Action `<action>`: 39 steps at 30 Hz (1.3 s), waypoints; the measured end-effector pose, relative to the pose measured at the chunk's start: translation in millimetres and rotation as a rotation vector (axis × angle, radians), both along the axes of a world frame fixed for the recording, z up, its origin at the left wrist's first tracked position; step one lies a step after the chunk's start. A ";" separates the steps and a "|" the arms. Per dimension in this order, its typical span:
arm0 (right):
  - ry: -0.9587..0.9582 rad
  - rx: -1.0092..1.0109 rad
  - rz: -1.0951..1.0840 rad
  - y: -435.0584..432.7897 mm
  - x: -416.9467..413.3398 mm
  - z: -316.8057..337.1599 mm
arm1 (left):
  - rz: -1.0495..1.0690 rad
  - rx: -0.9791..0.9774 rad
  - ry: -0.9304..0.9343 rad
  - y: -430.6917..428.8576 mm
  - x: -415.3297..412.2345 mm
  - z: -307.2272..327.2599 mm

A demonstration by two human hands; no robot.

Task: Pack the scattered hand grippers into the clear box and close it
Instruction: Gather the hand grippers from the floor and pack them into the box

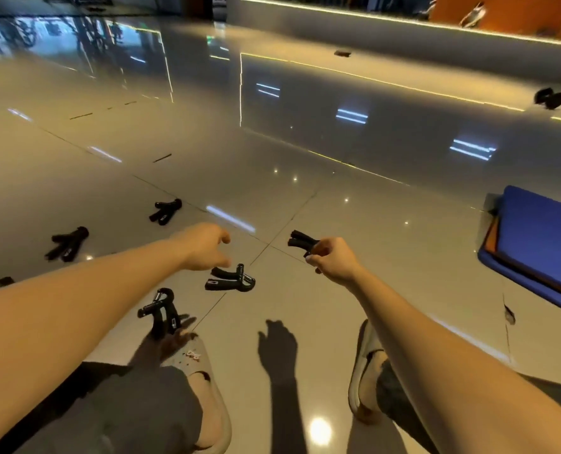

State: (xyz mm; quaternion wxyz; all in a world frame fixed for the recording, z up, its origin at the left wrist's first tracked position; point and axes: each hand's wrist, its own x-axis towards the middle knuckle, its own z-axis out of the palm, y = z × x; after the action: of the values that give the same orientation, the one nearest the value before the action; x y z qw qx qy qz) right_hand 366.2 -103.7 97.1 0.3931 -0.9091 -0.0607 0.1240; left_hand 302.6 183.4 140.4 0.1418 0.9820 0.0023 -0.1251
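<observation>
A: How far along does this look?

B: Early, I'd judge. The right hand [330,257] is closed around one black hand gripper [302,242], its handles sticking out past the fingers. The left hand [207,245] is half open and empty, fingers curled downward right over the nearest gripper [230,279], the one lying at the tile seam [266,247]. I can't tell whether the fingertips touch it yet.

A: And the others, taking that seam gripper as the mark?

B: One stands propped just on the person's side of it, by the left slipper [207,398]: call it the slipper gripper [161,314]. Two more lie well off to its left and farther out, the mid gripper [166,211] and the far-left gripper [67,244]. A dark shape [549,98] sits far beyond it to the right; too blurred to name.

A: The clear box?

B: I can't make one out for sure. Right of the seam gripper, at the frame's edge, there is a blue-topped thing [541,237] with a pale wall beneath; it may be the box, but I won't swear to it.

A: How do the grippers look?

B: Black, V-shaped, two padded handles joined by a metal spring coil. At least four are still on the floor, so packing and closing both remain.
</observation>
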 end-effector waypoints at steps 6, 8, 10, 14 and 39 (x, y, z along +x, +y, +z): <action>0.060 -0.148 -0.009 6.2 85.7 -74.7 | 0.063 -0.051 0.064 11.4 61.3 -98.6; 0.053 -0.195 0.012 7.0 114.0 -95.5 | 0.066 -0.055 0.078 16.2 79.2 -127.3; 0.042 -0.239 0.026 8.8 141.9 -115.1 | 0.045 -0.012 0.080 23.4 96.7 -153.4; 0.025 -0.304 0.045 17.2 190.4 -153.6 | 0.047 -0.033 0.111 38.5 124.8 -208.2; -0.082 -0.525 0.178 33.4 252.5 -252.3 | 0.074 -0.188 0.002 31.8 164.8 -273.7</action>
State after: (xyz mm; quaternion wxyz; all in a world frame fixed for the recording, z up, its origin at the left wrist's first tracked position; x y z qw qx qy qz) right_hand 618.7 -70.2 -155.2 0.1287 -0.9752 -0.1217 0.1327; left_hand 467.4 215.2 -133.3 0.2381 0.9634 0.0268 -0.1203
